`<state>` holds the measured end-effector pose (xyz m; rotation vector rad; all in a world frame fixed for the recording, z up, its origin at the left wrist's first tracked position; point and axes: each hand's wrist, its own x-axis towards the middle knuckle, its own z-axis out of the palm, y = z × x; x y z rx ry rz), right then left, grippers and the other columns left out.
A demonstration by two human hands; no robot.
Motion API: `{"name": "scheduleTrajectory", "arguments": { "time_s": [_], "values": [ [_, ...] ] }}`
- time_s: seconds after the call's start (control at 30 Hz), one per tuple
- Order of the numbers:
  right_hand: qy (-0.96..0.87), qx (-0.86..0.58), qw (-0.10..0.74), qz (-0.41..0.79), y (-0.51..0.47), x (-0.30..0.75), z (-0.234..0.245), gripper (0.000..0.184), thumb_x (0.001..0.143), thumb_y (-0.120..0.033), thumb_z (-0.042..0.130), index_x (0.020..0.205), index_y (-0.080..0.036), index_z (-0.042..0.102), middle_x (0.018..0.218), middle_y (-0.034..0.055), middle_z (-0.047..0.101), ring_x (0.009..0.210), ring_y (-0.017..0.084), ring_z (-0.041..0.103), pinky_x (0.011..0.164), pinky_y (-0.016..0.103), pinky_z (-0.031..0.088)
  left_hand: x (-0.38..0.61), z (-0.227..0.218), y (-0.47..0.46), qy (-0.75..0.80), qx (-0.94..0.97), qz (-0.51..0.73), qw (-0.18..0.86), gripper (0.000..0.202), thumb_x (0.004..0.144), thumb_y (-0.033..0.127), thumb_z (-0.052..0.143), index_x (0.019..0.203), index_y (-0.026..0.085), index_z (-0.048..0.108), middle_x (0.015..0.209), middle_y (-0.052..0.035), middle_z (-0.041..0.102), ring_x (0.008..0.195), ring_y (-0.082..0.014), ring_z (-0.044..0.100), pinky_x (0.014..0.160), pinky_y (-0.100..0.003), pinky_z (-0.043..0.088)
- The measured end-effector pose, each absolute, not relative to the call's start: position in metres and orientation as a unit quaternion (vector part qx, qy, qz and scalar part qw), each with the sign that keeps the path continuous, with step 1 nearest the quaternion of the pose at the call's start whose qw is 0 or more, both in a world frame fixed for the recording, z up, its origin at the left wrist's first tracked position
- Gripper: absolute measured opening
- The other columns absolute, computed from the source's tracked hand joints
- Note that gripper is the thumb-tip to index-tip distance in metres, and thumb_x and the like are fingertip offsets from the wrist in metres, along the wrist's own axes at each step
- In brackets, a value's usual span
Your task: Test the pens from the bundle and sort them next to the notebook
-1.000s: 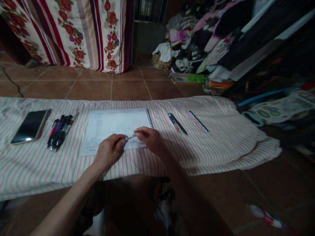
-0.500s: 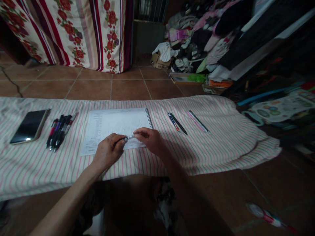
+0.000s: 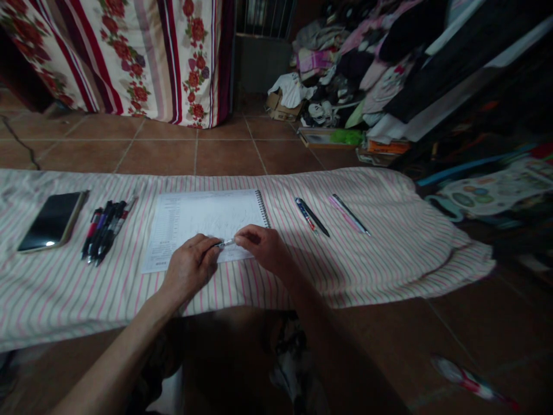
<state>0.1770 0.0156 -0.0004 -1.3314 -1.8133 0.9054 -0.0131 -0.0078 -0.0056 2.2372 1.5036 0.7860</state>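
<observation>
My left hand (image 3: 190, 264) is closed around the dark end of a pen (image 3: 226, 243), over the near edge of a spiral notebook (image 3: 216, 208). From the other side, my right hand (image 3: 264, 246) pinches the pen's pale, clear-looking end between thumb and fingers. Whether the pen is in one piece or parted between my hands is too small to tell. Faint marks cover the open page, and a printed sheet (image 3: 162, 233) shows along its left side. Both wrists come in from the near side of the striped cloth.
Left of the notebook lie a bunch of several pens (image 3: 106, 227) and a phone (image 3: 52, 222). To its right are a black pen (image 3: 314, 218), a patterned pen (image 3: 306, 216), and a pink and dark pair (image 3: 349, 214). Striped cloth (image 3: 401, 242) covers the table; clothes (image 3: 319, 63) are heaped beyond.
My right hand has shifted very slightly, and a bit more of the pen's pale part shows between my hands. The left hand keeps its place.
</observation>
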Motion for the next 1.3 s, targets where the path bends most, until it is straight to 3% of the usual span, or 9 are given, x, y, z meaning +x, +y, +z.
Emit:
{"name": "scheduleTrajectory", "arguments": {
  "time_s": [0.63, 0.9, 1.3],
  "values": [
    [-0.715, -0.516, 0.332, 0.335, 0.015, 0.175, -0.003, 0.017, 0.08, -0.031, 0.056, 0.075, -0.017, 0.065, 0.066, -0.001, 0.063, 0.062, 0.011, 0.055, 0.059, 0.022, 0.038, -0.013, -0.007, -0.008, 0.525, 0.792, 0.273, 0.154, 0.028, 0.089, 0.032, 0.04, 0.099, 0.02, 0.064, 0.085, -0.0042, 0.064, 0.08, -0.0169, 0.06, 0.072, -0.027, 0.047],
    [-0.741, -0.523, 0.297, 0.297, 0.013, 0.172, 0.001, 0.031, 0.084, -0.035, 0.048, 0.061, -0.016, 0.057, 0.052, -0.0043, 0.048, 0.052, 0.008, 0.043, 0.053, 0.021, 0.03, -0.014, -0.01, -0.008, 0.498, 0.814, 0.28, 0.104, 0.025, 0.089, 0.028, 0.043, 0.098, 0.017, 0.063, 0.083, -0.005, 0.063, 0.078, -0.0173, 0.059, 0.069, -0.028, 0.047],
    [-0.701, -0.569, 0.279, 0.327, 0.012, 0.164, 0.0, 0.048, 0.088, -0.044, 0.039, 0.055, -0.016, 0.06, 0.048, -0.0005, 0.057, 0.051, 0.011, 0.055, 0.056, 0.022, 0.036, -0.01, -0.009, -0.011, 0.485, 0.817, 0.3, 0.079, 0.025, 0.088, 0.027, 0.043, 0.096, 0.015, 0.063, 0.081, -0.0055, 0.064, 0.076, -0.0175, 0.06, 0.067, -0.027, 0.048]
  ]
}}
